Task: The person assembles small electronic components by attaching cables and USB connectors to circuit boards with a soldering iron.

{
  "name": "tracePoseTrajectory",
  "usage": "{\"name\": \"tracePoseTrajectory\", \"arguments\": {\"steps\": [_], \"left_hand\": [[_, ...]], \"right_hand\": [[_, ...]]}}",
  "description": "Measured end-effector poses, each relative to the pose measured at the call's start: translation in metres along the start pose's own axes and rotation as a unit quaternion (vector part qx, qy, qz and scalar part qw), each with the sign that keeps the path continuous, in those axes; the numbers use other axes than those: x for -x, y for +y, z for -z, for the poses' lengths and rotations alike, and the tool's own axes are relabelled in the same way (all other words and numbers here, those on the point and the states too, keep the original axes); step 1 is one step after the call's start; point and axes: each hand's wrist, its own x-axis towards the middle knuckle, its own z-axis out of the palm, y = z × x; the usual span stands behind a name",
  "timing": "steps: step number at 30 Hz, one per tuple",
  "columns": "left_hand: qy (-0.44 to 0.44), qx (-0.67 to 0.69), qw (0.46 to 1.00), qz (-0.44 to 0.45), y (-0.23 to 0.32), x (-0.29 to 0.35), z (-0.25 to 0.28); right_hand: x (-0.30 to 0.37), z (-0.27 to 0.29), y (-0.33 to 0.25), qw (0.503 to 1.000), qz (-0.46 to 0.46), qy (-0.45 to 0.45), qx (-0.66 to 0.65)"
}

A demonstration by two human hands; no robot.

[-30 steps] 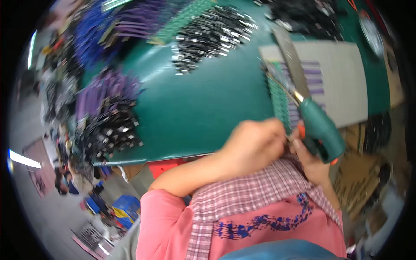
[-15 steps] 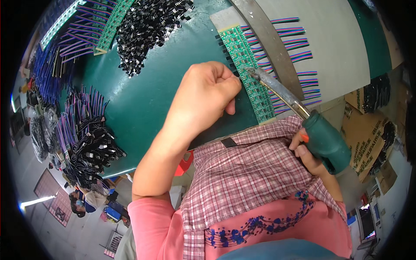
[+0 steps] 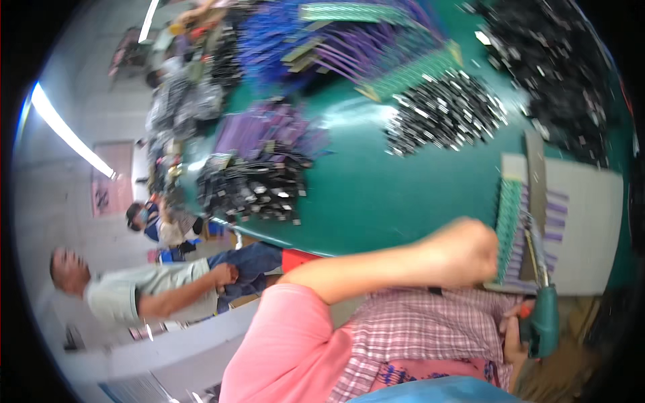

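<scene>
Across swings the view, and the left hand (image 3: 463, 252) has shifted toward the near end of the circuit board (image 3: 508, 221), while the tip of the soldering gun (image 3: 547, 319) has come off the board to over its wires (image 3: 555, 222). That board lies along the left edge of the pale sheet (image 3: 594, 232), wires fanning right, a metal bar (image 3: 536, 171) across them, likely weighing them down to keep them lined up. Left fingers are curled fist-like just beside the board, but with that blur I can't tell whether they pinch anything! Right hand (image 3: 512, 334), partly hidden, has its fingers wrapped around the gun, tip pointing away, presumably keeping heat clear. Farther out on the tabletop (image 3: 363, 208), black connectors (image 3: 443, 114) sit heaped, perhaps for easy reach.
</scene>
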Motion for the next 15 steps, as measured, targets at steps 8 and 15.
{"name": "tracePoseTrajectory", "arguments": {"steps": [8,15], "left_hand": [[0.095,-0.069,0.986,-0.114,0.01,0.025,-0.046],[0.083,-0.077,0.985,-0.13,0.01,0.023,-0.041]], "right_hand": [[-0.02,-0.036,-0.02,0.988,0.139,0.063,0.02],[-0.029,-0.03,-0.013,0.988,0.134,0.036,0.064]]}}
